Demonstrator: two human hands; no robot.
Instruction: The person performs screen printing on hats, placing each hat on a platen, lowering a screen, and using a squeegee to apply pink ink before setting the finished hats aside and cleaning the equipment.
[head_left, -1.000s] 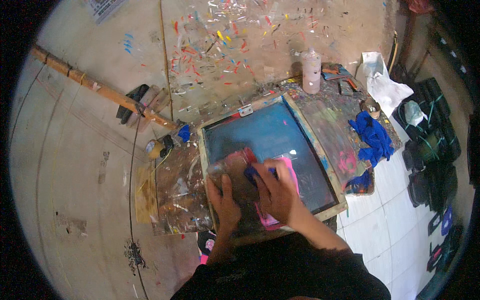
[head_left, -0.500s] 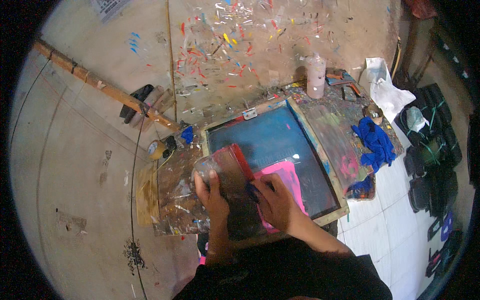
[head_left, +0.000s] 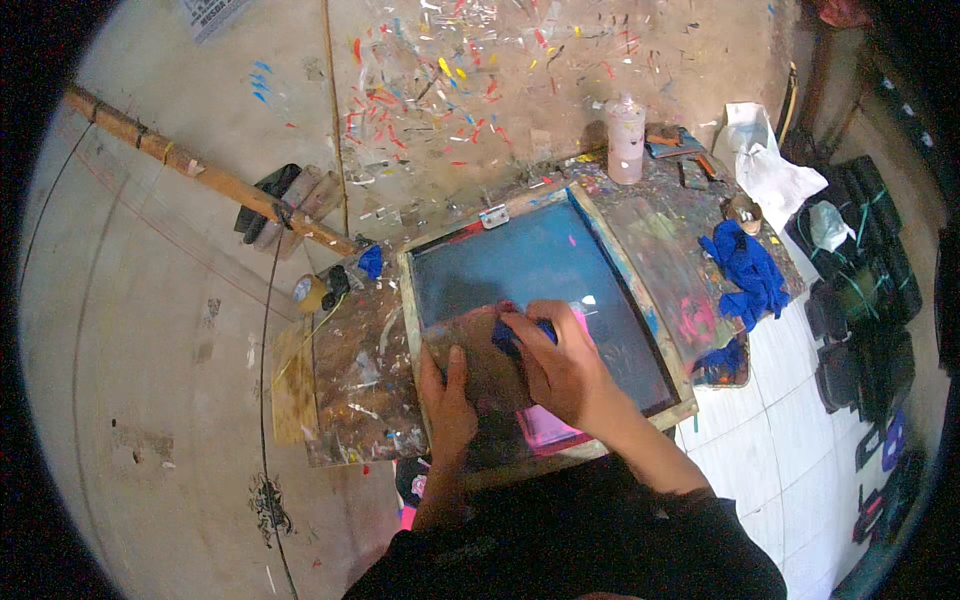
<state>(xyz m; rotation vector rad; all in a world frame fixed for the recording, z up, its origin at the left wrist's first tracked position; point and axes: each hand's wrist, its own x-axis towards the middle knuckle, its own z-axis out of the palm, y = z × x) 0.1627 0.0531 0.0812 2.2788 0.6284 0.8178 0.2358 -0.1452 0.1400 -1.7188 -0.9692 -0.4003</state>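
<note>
My left hand point(head_left: 450, 400) grips a flat brown panel point(head_left: 465, 355) by its left side, thumb on top. The panel, which looks like a squeegee, is tilted over a screen-printing frame point(head_left: 410, 300). My right hand point(head_left: 560, 365) is closed on a bunched blue cloth point(head_left: 510, 338), pressed to the panel's far right part. Beneath my hands, the frame's blue-grey mesh point(head_left: 520, 250) bears a pink patch point(head_left: 550, 428), partly hidden by the right hand and the panel. A metal hinge clamp point(head_left: 494, 216) sits on the far rail.
On the paint-stained table point(head_left: 350, 400) stand a pinkish plastic bottle point(head_left: 626, 140) and a tape roll point(head_left: 310, 292). A blue rag point(head_left: 745, 275) hangs at the right edge. White paper point(head_left: 775, 170) lies beyond; black bundles point(head_left: 860, 300) are at far right.
My right hand has moved up and inward with the blue cloth, across the panel's far edge. The panel has shifted slightly right, its red edge now less visible.
</note>
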